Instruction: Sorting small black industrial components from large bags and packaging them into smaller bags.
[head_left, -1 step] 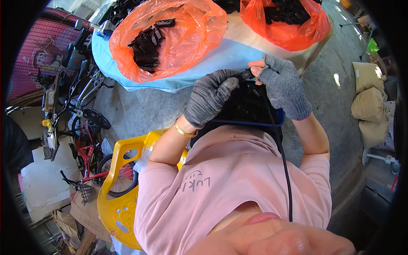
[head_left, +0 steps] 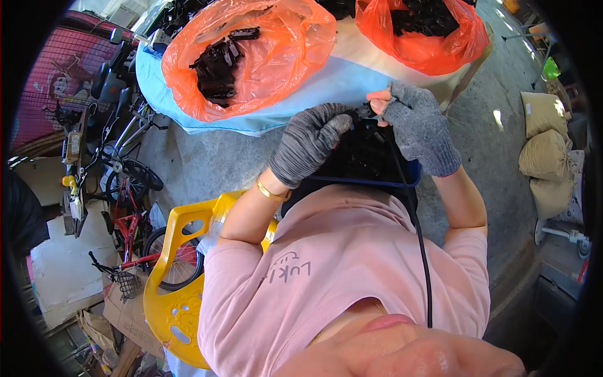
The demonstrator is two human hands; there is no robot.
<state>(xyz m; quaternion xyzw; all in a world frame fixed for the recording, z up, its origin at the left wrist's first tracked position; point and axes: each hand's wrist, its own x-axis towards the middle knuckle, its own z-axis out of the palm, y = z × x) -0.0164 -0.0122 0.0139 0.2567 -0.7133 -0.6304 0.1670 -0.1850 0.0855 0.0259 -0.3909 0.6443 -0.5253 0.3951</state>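
In front of me my left hand [head_left: 311, 141], in a dark grey striped glove, is closed with its thumb pressed against the fingers. My right hand [head_left: 416, 125], in a grey glove with bare fingertips, pinches a small black plastic piece [head_left: 363, 112] between the two hands. The fingers of my left hand meet the piece's near-left side, and its exact shape is partly hidden. Below them a blue-rimmed tray [head_left: 411, 174] holds many dark pieces. A black cable [head_left: 419, 245] runs from near my right hand down over my pink shirt.
Ahead, a table with light blue cloth [head_left: 352, 74] bears an orange plastic bag [head_left: 276, 69] and a red plastic bag [head_left: 422, 58], both containing black pieces. A yellow chair [head_left: 160, 295] is at my left, bicycles [head_left: 129, 232] beyond. Beige sacks [head_left: 543, 151] stand at right.
My left hand has shifted very slightly left, toward me. My right hand and the bags look the same.
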